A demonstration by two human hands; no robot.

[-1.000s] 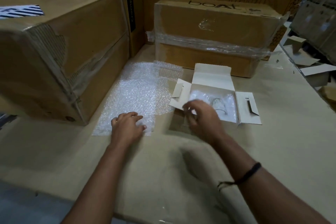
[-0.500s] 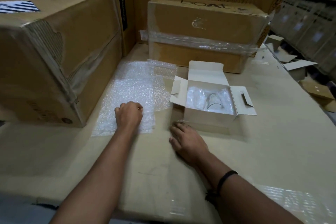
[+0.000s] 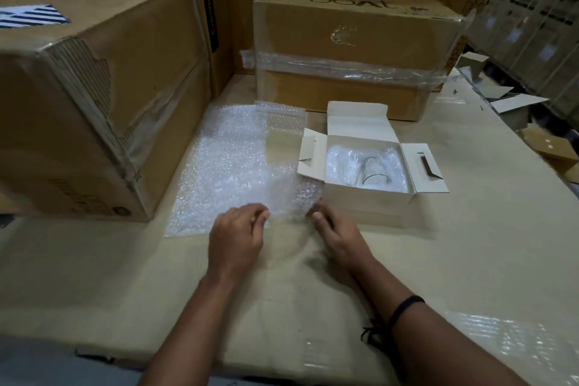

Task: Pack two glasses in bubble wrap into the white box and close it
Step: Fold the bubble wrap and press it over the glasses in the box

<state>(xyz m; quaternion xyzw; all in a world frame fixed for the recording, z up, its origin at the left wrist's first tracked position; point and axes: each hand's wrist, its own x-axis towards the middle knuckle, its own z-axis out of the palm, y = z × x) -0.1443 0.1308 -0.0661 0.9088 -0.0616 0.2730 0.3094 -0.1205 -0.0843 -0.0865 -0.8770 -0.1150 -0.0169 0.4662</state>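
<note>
While the white box (image 3: 366, 199) sits open on the cardboard-covered table (image 3: 470, 244), its lid flap stands up at the back and a small flap is spread out on each side. Inside the white box lies a glass (image 3: 371, 171) with soft clear wrap around it, and its round rim shows through the wrap. I cannot tell if there is more than one glass in there. Left of the white box, a sheet of bubble wrap (image 3: 228, 163) lies spread out on the table, and its near right corner comes just beside the box's front left corner. The left hand (image 3: 236, 238) is in front of the white box and off to its left. Its fingers are curled and pinch the near edge of the sheet. The right hand (image 3: 340, 235) is right in front of the white box's left corner, and its thumb and fingers pinch the sheet's near right corner. The wrap between the two hands looks blurry. A black band (image 3: 405, 307) goes around the right wrist. Far to the left of the white box stands a big brown box (image 3: 94, 97). Behind the white box stands a taped brown box (image 3: 354, 50) with clear tape around its middle.
</note>
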